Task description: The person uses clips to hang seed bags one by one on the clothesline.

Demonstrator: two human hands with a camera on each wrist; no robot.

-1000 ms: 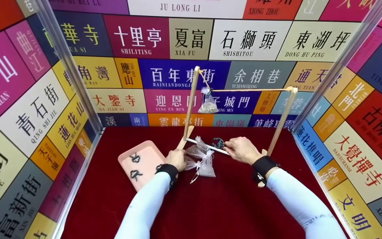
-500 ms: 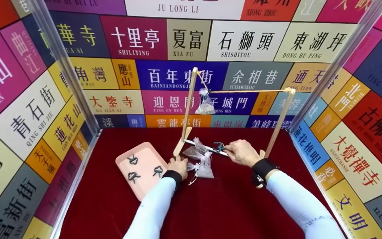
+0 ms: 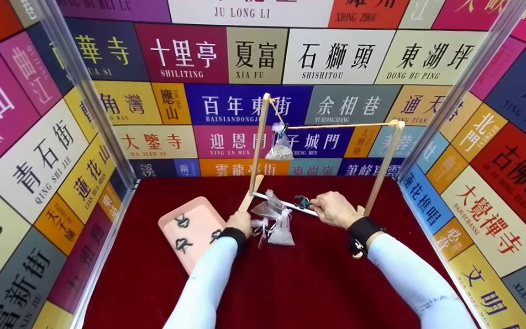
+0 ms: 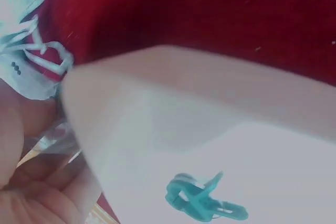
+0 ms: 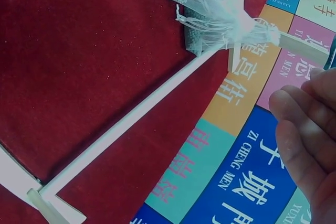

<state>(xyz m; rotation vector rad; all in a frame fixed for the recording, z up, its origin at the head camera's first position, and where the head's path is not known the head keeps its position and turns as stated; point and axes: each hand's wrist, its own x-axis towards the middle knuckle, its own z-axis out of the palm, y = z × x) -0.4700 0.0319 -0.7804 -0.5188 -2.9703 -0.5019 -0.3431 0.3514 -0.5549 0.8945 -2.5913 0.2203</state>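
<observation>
My right hand (image 3: 334, 209) holds a dark teal clip (image 3: 301, 201) just above the white rod of a wooden stand. In the right wrist view, only the clip's edge shows beside the fingertips (image 5: 286, 100). My left hand (image 3: 240, 223) is low beside the pink tray, its thumb and fingers pinching a small sheer mesh bag (image 3: 260, 225); in the left wrist view, the bag's white ties (image 4: 31, 45) hang by the thumb. Another filled mesh bag (image 3: 282, 230) lies against the rod. One more mesh bag (image 3: 280, 148) hangs from the string, with a dark clip at its neck.
The pink tray (image 3: 171, 228) holds several clips, one (image 4: 197, 198) near its corner, partly covered by the left arm in the head view. Two wooden posts (image 3: 259, 151) carry a string (image 3: 336, 125). The white rod (image 5: 131, 121) joins their feet. Printed panels enclose the red cloth.
My left hand has shifted from the stand's left foot to the small mesh bag, which has tipped left. My right hand keeps holding the clip in nearly the same place.
</observation>
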